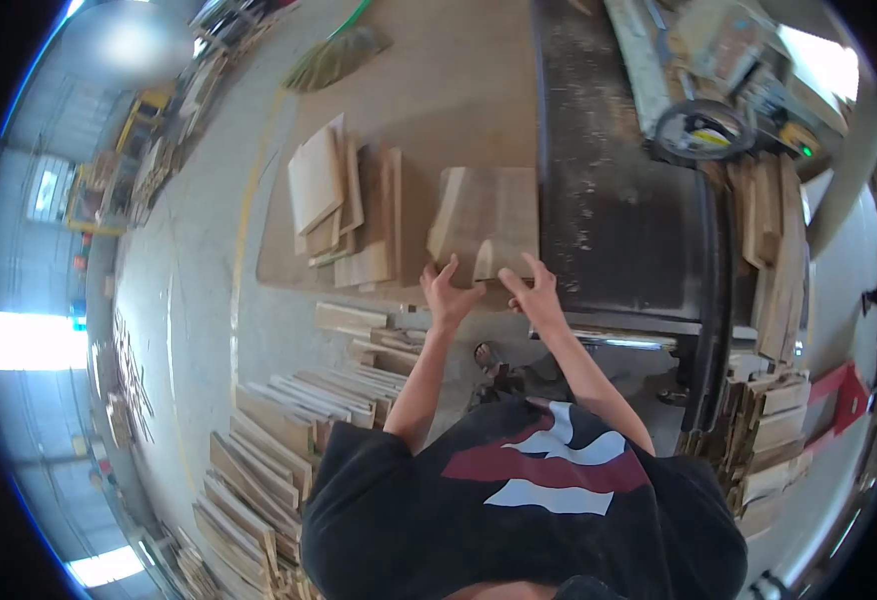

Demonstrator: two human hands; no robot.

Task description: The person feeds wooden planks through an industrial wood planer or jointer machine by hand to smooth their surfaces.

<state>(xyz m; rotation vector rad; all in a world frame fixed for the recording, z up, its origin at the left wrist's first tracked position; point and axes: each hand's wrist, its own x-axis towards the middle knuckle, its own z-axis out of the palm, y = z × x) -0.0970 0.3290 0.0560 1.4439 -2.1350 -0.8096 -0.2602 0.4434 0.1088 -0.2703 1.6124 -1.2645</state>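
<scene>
A squarish wooden board (489,210) lies flat on the brown tabletop, beside the dark machine bed. A pale pointed patch shows at its near edge. My left hand (451,295) is at the board's near left corner, thumb and fingers spread apart. At the near right corner is my right hand (537,296), also with spread fingers; its thumb tip is right at the board's near edge. Neither hand is wrapped around the board. Left of it, a loose pile of wooden boards (321,180) rests on the same tabletop (449,60).
The dark machine bed (629,220) borders the tabletop on the right. A green-handled broom head (337,60) lies at the far left. Stacked planks (259,470) stand on the floor at lower left, with more offcuts (769,430) at right, near a red metal frame (844,405).
</scene>
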